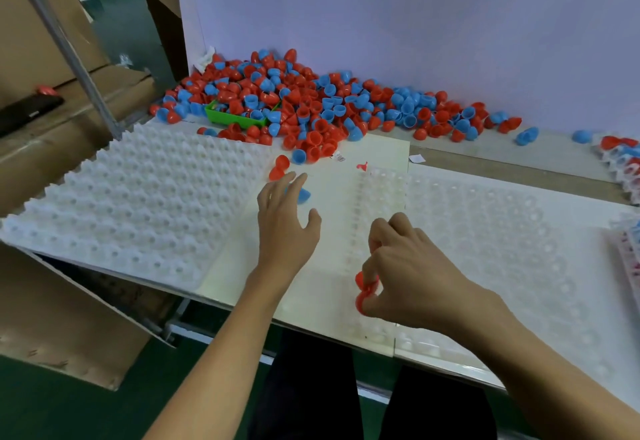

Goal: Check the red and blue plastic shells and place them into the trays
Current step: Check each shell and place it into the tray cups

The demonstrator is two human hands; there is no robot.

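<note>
Big pile of red and blue shells (311, 107) dumped along the back wall, within easy reach of both trays. Bumpy white tray (131, 204) on the left, clear tray (485, 231) on the right, both apparently unfilled so far. Left hand (284, 228) spread loose, fingertips over a blue shell (302, 194), two red shells (279, 168) just beyond. Right hand (412, 273) curled, pinching a red shell (364, 292) at the clear tray's near-left corner, probably about to drop it in.
</note>
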